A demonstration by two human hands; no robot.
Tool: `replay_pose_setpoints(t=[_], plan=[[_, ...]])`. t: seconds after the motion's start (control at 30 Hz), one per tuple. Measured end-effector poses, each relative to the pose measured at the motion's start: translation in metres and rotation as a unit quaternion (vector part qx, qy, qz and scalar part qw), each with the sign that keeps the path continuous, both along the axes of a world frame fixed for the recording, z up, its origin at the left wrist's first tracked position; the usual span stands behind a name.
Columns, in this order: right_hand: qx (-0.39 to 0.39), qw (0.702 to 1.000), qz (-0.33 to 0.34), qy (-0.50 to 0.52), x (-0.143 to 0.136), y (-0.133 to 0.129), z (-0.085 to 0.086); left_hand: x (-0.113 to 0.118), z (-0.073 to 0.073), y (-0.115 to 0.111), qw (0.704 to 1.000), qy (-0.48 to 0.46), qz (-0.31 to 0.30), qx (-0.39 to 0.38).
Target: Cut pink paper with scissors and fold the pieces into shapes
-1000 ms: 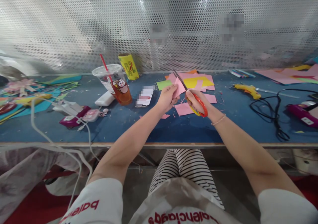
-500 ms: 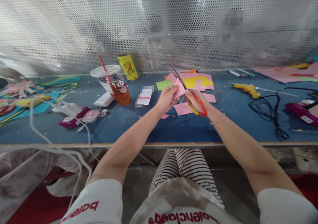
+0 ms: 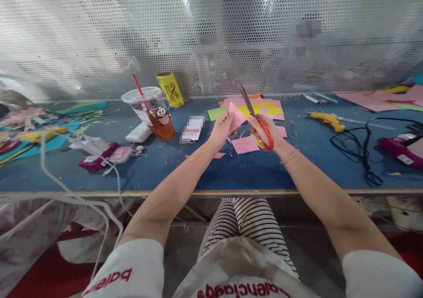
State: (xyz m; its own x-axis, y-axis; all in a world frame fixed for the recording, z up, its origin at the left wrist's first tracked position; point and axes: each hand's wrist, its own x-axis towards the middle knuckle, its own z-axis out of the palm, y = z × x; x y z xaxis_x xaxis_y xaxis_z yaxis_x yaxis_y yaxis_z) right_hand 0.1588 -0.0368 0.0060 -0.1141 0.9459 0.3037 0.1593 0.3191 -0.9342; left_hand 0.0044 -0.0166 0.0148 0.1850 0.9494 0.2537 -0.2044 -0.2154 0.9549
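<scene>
My left hand (image 3: 223, 130) pinches a folded pink paper (image 3: 237, 118), whose pointed tip stands up above my fingers. Just right of it, my right hand (image 3: 265, 130) grips scissors (image 3: 247, 102) by their red and yellow handles. The blades point up and to the left, apart from the held paper and close together. Behind and below the hands lie pink sheets, a yellow sheet (image 3: 272, 108) and a green piece (image 3: 216, 113). A small pink rectangle (image 3: 245, 145) rests on the blue table (image 3: 244, 174) under my hands, with thin scraps near it.
Left of the hands are a phone (image 3: 193, 128), a drink cup (image 3: 160, 117) with a red straw, a yellow roll (image 3: 171, 90) and a white box (image 3: 139, 133). White cables hang over the table's left edge. At the right lie a yellow glue gun (image 3: 327, 119) and a black cable (image 3: 365, 152).
The scissors have moved right, away from the pink paper, with my right hand. The paper has turned slightly in my left hand and shows more of its face.
</scene>
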Motion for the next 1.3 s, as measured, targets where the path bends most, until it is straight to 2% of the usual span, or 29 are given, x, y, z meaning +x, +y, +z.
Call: replay_pose_setpoints(t=[0.07, 0.2, 0.37, 0.6, 0.73, 0.9, 1.13, 1.2, 1.3], plan=[[0.016, 0.999, -0.029, 0.017, -0.002, 0.001, -0.001, 0.0, -0.003, 0.003, 1.0, 0.022, 0.015, -0.004], [0.054, 0.997, -0.044, 0.04, -0.004, 0.004, 0.0, 0.001, -0.007, 0.006, 0.998, 0.047, 0.017, -0.035], [0.087, 0.991, -0.094, 0.049, 0.001, 0.013, -0.002, 0.002, -0.006, 0.004, 0.999, 0.025, 0.002, -0.04], [0.049, 0.991, -0.038, 0.121, 0.0, 0.017, -0.006, 0.002, -0.009, 0.007, 0.999, 0.016, -0.023, -0.043], [0.06, 0.99, -0.055, 0.117, 0.001, 0.019, -0.006, 0.001, -0.011, 0.01, 0.999, 0.043, -0.003, 0.011], [0.09, 0.987, -0.064, 0.115, 0.004, 0.015, 0.001, -0.001, -0.013, 0.01, 0.992, 0.079, -0.022, 0.094], [0.063, 0.986, -0.078, 0.135, 0.002, 0.01, 0.008, -0.006, -0.012, 0.013, 0.985, 0.06, 0.068, 0.149], [0.038, 0.987, -0.061, 0.144, 0.002, 0.009, 0.008, -0.006, -0.012, 0.013, 0.986, 0.05, 0.054, 0.151], [0.001, 0.984, 0.009, 0.177, 0.002, 0.006, 0.005, -0.006, -0.012, 0.01, 0.988, 0.062, 0.042, 0.138]])
